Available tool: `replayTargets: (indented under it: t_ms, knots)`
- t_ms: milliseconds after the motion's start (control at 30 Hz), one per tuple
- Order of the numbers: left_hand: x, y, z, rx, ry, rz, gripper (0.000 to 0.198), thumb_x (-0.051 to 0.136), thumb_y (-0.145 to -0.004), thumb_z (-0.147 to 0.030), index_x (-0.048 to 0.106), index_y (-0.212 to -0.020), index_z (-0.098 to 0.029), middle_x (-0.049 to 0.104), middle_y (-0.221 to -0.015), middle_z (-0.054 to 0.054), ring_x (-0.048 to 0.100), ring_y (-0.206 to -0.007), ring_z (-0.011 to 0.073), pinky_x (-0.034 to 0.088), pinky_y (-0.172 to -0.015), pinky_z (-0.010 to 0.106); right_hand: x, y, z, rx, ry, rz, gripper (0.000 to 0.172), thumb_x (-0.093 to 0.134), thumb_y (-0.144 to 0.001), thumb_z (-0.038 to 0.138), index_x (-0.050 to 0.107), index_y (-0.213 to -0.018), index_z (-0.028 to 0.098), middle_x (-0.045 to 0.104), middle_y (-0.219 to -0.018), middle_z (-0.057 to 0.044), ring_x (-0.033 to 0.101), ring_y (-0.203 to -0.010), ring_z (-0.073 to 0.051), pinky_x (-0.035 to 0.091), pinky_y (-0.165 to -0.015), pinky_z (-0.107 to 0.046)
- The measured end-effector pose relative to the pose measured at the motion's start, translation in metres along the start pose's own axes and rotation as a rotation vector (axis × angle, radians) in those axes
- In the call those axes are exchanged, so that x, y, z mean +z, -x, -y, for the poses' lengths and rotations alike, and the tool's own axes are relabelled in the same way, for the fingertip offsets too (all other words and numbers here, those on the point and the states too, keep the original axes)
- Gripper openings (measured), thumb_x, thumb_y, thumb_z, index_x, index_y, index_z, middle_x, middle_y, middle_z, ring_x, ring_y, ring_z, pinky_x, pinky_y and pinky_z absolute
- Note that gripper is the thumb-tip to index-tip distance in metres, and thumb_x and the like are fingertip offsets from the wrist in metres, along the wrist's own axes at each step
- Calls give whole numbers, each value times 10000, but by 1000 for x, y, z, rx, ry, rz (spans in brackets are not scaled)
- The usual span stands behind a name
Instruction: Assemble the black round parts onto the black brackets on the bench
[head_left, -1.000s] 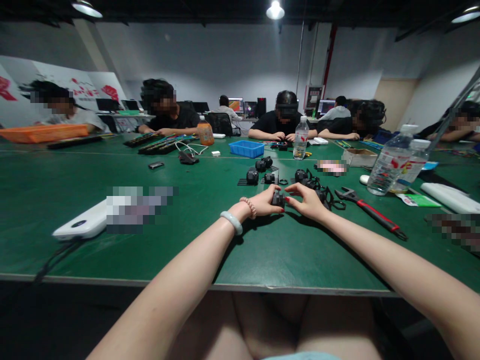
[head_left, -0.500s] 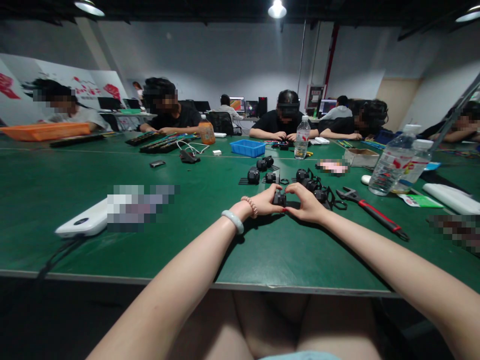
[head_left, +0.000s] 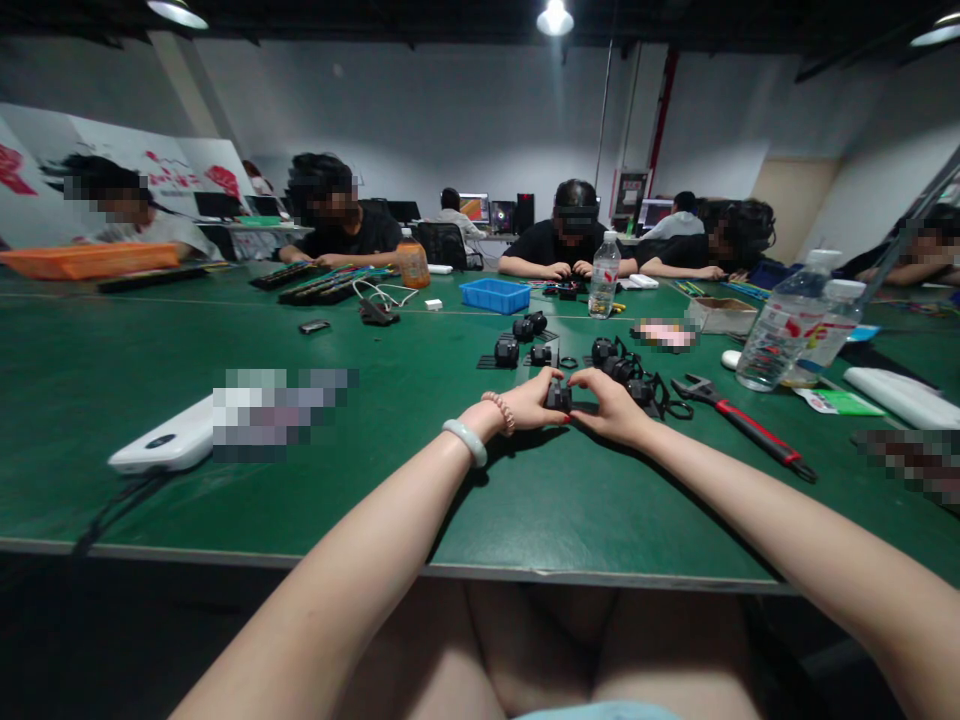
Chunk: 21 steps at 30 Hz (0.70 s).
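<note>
Between my two hands, low over the green table [head_left: 300, 520], is a small black plastic part [head_left: 559, 395]. My left hand [head_left: 529, 402] closes on its left side, thumb and fingers curled around it. On the other side my right hand [head_left: 611, 405] curves in, its fingertips and thumb meeting the part's right edge. Several similar black parts lie just beyond, among them a finned one [head_left: 506, 350] past my left hand and a cluster [head_left: 619, 368] past my right. Black rings [head_left: 680, 410] lie near these. The part's details are too small to make out.
An adjustable wrench [head_left: 757, 425] with red-and-black handle lies right of my right hand. Water bottles [head_left: 776, 330] stand farther right. A blue tray [head_left: 495, 295] sits ahead, and a white power bank [head_left: 169, 440] lies left. Several people work across the table.
My right fingertips have shifted very slightly left around the black part. Otherwise the hands and table objects look the same.
</note>
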<state>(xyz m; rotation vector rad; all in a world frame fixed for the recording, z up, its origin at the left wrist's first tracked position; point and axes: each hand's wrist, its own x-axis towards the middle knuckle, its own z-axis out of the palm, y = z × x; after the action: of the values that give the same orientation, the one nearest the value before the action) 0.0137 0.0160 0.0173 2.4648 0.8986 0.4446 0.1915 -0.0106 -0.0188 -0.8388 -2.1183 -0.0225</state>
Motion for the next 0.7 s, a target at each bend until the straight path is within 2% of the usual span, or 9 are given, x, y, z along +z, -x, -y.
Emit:
replayTargets:
  t_ms: [300,700]
  knots:
    - [-1,0,-1,-13,6,-7,593,577,-586,-363,319,-1077,-156,480,-842,16,500,-757,164,397,-660,267,-2,1,0,93,-32,12,365,568,-632,220,444,-974,182,531,-931,-52,500,-877,-173,414,-772,-334]
    - [-1,1,-3,-32,11,6,596,576,-595,-343,307,-1092,-151,495,-848,27,504,-742,159,395,-646,263,-4,1,2,147,-97,15,340,571,-651,256,461,-962,175,558,-902,-55,530,-851,-157,430,-752,-323]
